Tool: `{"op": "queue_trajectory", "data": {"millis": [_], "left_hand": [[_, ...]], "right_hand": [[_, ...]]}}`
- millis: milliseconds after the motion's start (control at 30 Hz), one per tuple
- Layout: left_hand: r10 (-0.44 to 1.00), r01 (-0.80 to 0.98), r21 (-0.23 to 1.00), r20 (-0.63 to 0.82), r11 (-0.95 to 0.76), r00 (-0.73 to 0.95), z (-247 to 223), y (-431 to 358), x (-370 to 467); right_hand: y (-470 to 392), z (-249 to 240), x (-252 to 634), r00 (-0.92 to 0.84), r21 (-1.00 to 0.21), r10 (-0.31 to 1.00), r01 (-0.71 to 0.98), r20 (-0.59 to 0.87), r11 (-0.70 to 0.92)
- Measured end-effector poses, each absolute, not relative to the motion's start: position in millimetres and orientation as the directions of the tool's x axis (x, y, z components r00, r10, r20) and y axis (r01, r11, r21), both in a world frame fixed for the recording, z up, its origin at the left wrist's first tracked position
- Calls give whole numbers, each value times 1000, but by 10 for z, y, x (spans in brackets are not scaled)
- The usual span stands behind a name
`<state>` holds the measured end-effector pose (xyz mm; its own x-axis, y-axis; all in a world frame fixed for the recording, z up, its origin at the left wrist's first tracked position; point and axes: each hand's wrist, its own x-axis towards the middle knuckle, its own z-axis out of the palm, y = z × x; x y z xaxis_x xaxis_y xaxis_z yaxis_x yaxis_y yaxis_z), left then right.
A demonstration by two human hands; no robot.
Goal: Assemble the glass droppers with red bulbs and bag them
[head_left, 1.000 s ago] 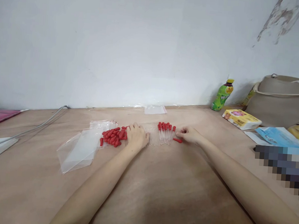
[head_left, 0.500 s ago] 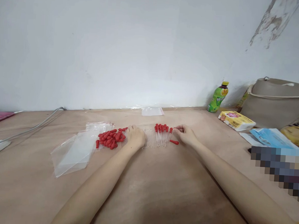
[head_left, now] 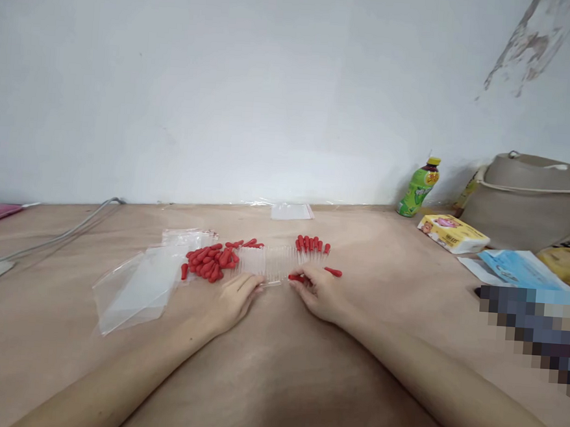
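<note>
Between the fingertips of my right hand [head_left: 319,290] is a red rubber dropper bulb [head_left: 296,278], its narrow end toward the left. My left hand [head_left: 237,298] pinches a clear glass dropper tube [head_left: 274,283] lying sideways, its far end close to the bulb; I cannot tell if they touch. Just beyond, glass tubes [head_left: 278,260] lie side by side in a row. Several droppers with red bulbs [head_left: 313,243] lie at the row's right end, partly behind my right hand. A pile of loose red bulbs [head_left: 210,263] is left of the tubes. One single bulb [head_left: 333,271] rests beside my right hand.
Clear plastic bags [head_left: 138,288] lie left of the pile, and another small bag [head_left: 292,211] lies by the wall. At right stand a green drink bottle [head_left: 418,189], a tissue pack [head_left: 453,234], a blue packet [head_left: 522,272] and a grey bag [head_left: 534,211]. A cable [head_left: 76,226] runs along the left.
Both hands have come nearer to me, below the tube row. My right hand moved left from the finished-looking droppers with a bulb; my left hand now has a glass tube sideways.
</note>
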<state>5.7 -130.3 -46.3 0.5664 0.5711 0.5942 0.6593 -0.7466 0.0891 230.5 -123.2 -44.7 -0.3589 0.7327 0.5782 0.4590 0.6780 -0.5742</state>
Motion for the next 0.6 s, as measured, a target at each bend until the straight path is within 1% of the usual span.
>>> {"op": "queue_trajectory", "data": {"millis": [67,200,467,600], "left_hand": [[554,636,108,615,-764,561,-486,-1296,71],[570,610,165,599,-775,562,-488,-1283,114],[573,602,154,554,-783,604,-515,-1281,85],[535,580,121,568,-806,625,-538,-1265,68]], "right_hand": [[-1265,-458,2271,-395,-554,722,465,568,690],[-1263,-481,2264,-433,-534,704,460,563,709],[-1258,-515,2263,-456,-539,677,410,577,736],[-1256,-508,2267,-489,-512,638,382,594,769]]}}
